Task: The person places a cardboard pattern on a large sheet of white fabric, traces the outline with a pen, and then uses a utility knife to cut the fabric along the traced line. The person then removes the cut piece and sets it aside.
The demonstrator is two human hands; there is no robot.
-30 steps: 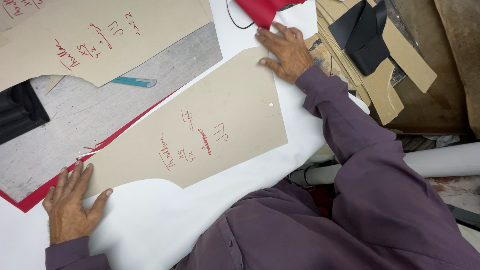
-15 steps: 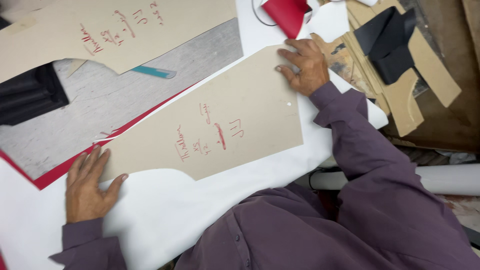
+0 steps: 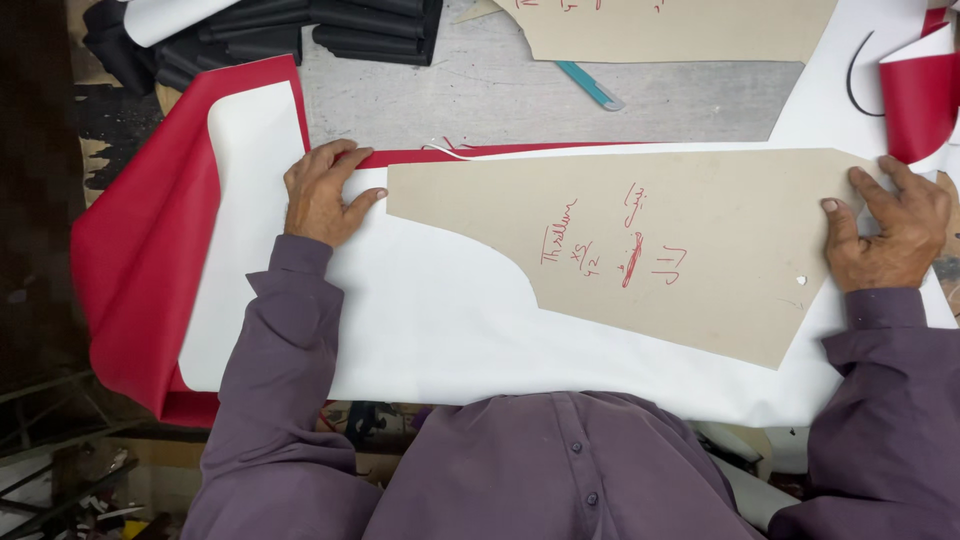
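Note:
A tan cardboard pattern piece (image 3: 690, 250) with red handwriting lies flat on a white sheet (image 3: 440, 320) that covers a red sheet (image 3: 140, 270). My left hand (image 3: 322, 192) rests flat with spread fingers on the white sheet, its thumb touching the pattern's left tip. At the pattern's right end my right hand (image 3: 888, 230) presses down on it, fingers apart. Neither hand grips anything. Purple sleeves cover both arms.
A second tan pattern piece (image 3: 680, 28) lies at the top on the grey table (image 3: 480, 95), with a teal pen (image 3: 590, 86) below it. Black folded material (image 3: 330, 25) sits top left. A curled red piece (image 3: 918, 100) is at the top right.
The view has swung, so the pattern now lies level across the frame. Both hands stay at the pattern's two ends; the left hand now touches its tip.

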